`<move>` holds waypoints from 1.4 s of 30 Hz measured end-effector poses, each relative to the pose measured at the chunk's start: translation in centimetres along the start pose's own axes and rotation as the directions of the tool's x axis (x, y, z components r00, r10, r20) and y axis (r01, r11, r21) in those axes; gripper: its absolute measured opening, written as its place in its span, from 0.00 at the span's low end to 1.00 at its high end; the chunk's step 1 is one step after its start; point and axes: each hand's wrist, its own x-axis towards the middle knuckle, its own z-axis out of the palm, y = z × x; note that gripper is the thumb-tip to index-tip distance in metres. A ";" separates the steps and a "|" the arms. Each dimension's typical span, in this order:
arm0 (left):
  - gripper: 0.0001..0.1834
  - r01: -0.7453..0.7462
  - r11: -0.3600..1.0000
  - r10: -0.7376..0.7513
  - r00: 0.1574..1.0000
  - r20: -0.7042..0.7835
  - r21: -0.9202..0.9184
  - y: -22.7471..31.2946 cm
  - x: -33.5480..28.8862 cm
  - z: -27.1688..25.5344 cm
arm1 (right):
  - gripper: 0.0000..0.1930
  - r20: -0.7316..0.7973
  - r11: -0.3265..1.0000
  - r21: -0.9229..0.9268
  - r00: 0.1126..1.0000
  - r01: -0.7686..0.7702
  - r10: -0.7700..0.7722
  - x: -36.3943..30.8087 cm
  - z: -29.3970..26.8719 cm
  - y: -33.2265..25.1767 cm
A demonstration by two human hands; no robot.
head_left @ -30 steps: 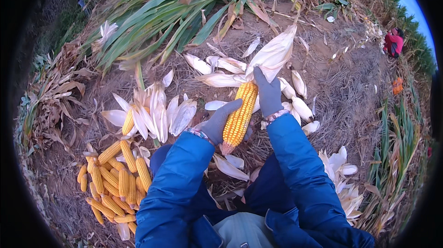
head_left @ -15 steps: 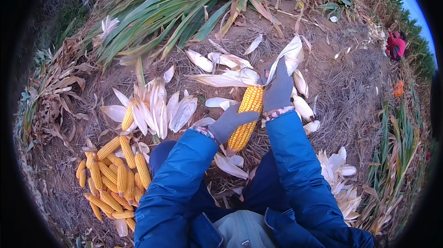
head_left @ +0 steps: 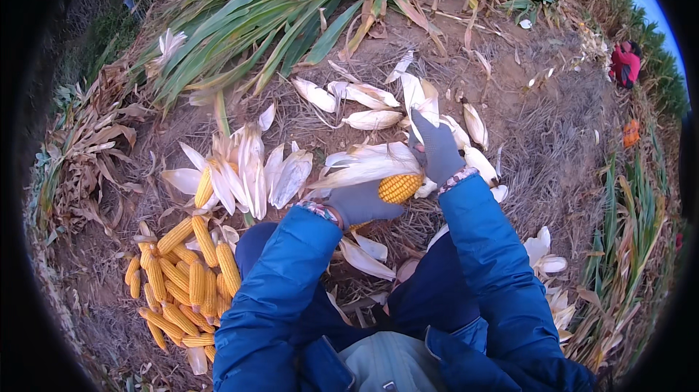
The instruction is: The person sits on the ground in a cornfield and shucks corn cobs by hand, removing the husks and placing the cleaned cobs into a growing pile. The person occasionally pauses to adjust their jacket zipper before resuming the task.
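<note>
Corn cob (head_left: 400, 189) glossy, knobbly; husk (head_left: 373, 166) papery; sleeves (head_left: 280, 268) shiny cloth.

The corn ear (head_left: 400, 189) shows yellow kernels in close rows at its exposed end, while the left hand (head_left: 364, 204) encloses its middle. A pale, papery husk (head_left: 380, 163) lies over its far side. The ear is tilted, well right of the heap of bare cobs (head_left: 196, 284).
</note>
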 end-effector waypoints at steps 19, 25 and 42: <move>0.38 0.102 0.970 -0.168 0.938 -0.304 -0.221 -1.1 -0.8 -0.4 | 0.39 0.510 0.936 -0.305 0.860 0.174 0.006 -1.4 0.8 -0.9; 0.39 0.463 0.835 -0.418 0.885 -0.204 0.299 1.2 -0.3 -1.3 | 0.30 0.262 1.000 -0.003 0.965 0.010 -0.009 -1.3 2.4 0.8; 0.34 0.261 0.913 -0.334 0.919 -0.208 -0.312 -0.4 0.0 1.5 | 0.12 -0.131 0.822 0.552 0.988 0.136 -0.076 -1.1 3.9 -0.8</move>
